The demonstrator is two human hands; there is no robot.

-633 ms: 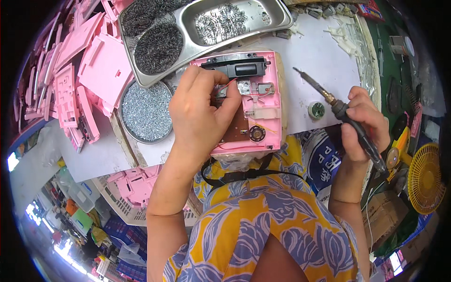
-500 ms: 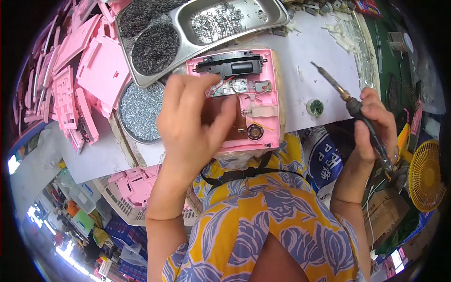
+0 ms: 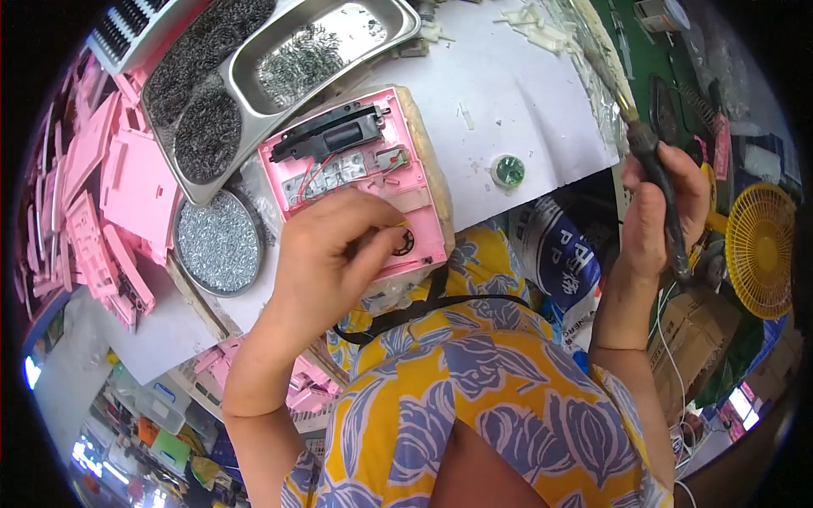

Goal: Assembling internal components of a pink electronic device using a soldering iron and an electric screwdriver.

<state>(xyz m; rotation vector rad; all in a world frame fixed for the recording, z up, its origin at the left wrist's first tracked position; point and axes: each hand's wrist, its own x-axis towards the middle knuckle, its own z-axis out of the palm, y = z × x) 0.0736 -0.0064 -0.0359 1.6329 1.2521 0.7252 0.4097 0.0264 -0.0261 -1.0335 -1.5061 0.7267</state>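
A pink plastic casing lies open on the table in front of me, slightly tilted. Across its far end runs a black part, and thin red wires cross a metal strip. My left hand reaches over the near half of the casing, thumb and forefinger pinched beside a small round speaker. A bit of yellow wire shows by the fingertips; whether they grip it is unclear. Off to the right, my right hand holds a soldering iron, its tip pointing up and away from the casing.
A metal tray of small dark springs stands behind the casing. Left of it are a round dish of screws and a heap of pink panels. A small green-filled pot sits right of the casing. A yellow fan stands far right.
My left hand has moved from the casing's middle down to the speaker, its fingers closing together. The right hand has raised the soldering iron a little. The whole view has shifted and turned.
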